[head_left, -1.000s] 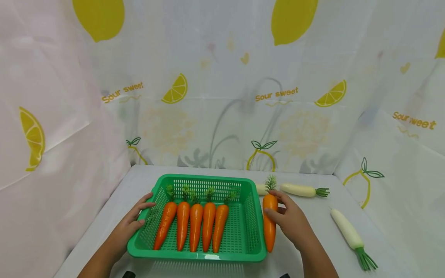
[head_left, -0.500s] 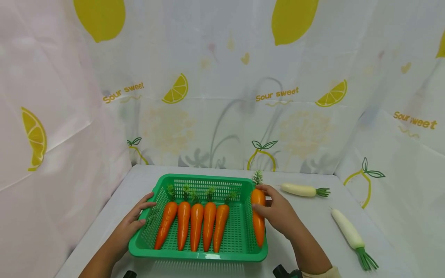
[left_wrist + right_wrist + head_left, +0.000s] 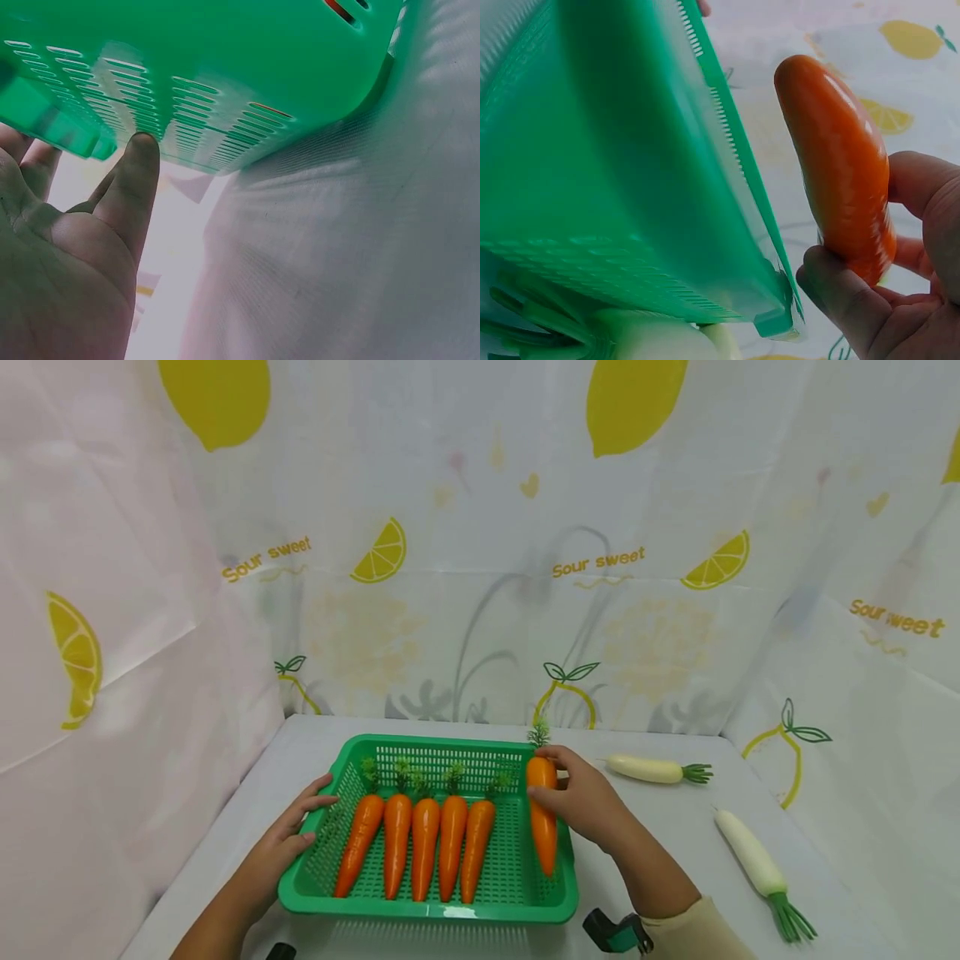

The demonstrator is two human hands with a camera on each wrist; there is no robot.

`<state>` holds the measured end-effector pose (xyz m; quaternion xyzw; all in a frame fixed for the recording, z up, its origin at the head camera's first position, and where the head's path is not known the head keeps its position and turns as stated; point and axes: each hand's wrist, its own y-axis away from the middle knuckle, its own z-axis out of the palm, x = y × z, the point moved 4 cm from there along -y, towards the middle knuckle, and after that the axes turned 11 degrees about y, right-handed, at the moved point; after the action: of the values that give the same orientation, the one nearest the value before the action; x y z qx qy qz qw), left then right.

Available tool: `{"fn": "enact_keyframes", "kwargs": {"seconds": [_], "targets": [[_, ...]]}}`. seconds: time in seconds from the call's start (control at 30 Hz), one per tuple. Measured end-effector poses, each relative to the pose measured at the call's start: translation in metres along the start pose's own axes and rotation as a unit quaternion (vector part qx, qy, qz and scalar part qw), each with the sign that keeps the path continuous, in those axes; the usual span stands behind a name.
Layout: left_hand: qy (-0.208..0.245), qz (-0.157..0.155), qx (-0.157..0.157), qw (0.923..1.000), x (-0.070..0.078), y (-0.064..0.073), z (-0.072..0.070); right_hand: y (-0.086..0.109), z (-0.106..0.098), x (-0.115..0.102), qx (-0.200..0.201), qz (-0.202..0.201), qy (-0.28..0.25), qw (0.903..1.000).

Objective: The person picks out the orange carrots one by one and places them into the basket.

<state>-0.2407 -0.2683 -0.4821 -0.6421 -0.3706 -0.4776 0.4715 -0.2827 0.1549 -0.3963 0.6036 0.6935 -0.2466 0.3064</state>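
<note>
My right hand (image 3: 581,793) pinches an orange carrot (image 3: 543,827) near its leafy green top, between thumb and fingers. This carrot hangs over the right side of a green perforated plastic basket (image 3: 420,912), tip downward. In the right wrist view the carrot (image 3: 840,165) shows beside the basket wall (image 3: 630,165), apart from it. Several more carrots (image 3: 424,852) lie side by side in the basket, leafy ends away from me. My left hand (image 3: 281,843) holds the basket's left rim; in the left wrist view its thumb (image 3: 135,187) touches the outer wall.
Two white radishes with green stems, one (image 3: 652,769) behind and one (image 3: 753,856) farther right, lie on the white table (image 3: 645,852). Lemon-printed cloth (image 3: 480,635) walls in the back and both sides. A dark device (image 3: 615,931) sits by my right wrist.
My right hand has carried the carrot leftward, from outside the basket's right edge to over its right side. The left hand and the basket have stayed in place.
</note>
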Motion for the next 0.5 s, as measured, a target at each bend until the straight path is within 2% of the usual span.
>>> {"fn": "enact_keyframes", "kwargs": {"seconds": [0.2,0.5], "targets": [[0.000,-0.004,0.000,1.0000,0.000,0.000,-0.001,-0.007,0.001,-0.003,-0.020,0.003,0.005,0.9998],[0.000,-0.001,0.003,1.0000,0.001,0.000,0.002,-0.017,0.005,-0.012,-0.060,0.006,-0.027,0.9978]]}}
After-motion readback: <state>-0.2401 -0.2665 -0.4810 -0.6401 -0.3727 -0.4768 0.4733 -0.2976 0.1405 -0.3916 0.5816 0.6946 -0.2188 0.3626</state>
